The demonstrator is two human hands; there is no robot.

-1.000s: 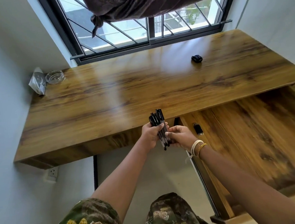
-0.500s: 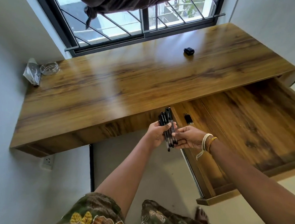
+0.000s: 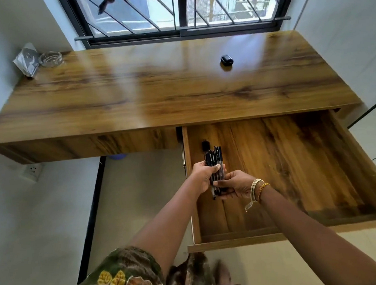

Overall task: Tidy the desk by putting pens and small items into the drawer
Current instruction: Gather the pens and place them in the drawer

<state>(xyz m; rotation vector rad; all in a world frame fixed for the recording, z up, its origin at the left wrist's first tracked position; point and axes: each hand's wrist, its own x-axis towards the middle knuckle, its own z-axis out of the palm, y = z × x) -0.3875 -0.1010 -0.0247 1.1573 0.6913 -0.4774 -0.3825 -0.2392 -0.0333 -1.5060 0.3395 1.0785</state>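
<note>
A bundle of several black pens (image 3: 215,162) stands upright between both hands, over the left side of the open wooden drawer (image 3: 297,169). My left hand (image 3: 204,174) grips the bundle from the left. My right hand (image 3: 235,184), with thread bracelets on the wrist, holds its lower end from the right. A small black item (image 3: 205,146) lies on the drawer floor just beyond the pens. A small black case (image 3: 227,60) sits on the wooden desk (image 3: 156,93) at the right of its middle.
A glass ashtray (image 3: 51,59) and a clear plastic packet (image 3: 26,60) sit in the desk's far left corner against the wall. A barred window (image 3: 179,10) runs behind the desk. A wall socket (image 3: 32,170) is below the desk at the left. The drawer's front edge (image 3: 235,243) juts toward me.
Both hands have carried the pen bundle rightward, from the desk's front edge to over the drawer's left side. The view has risen, and the whole open drawer now shows.
</note>
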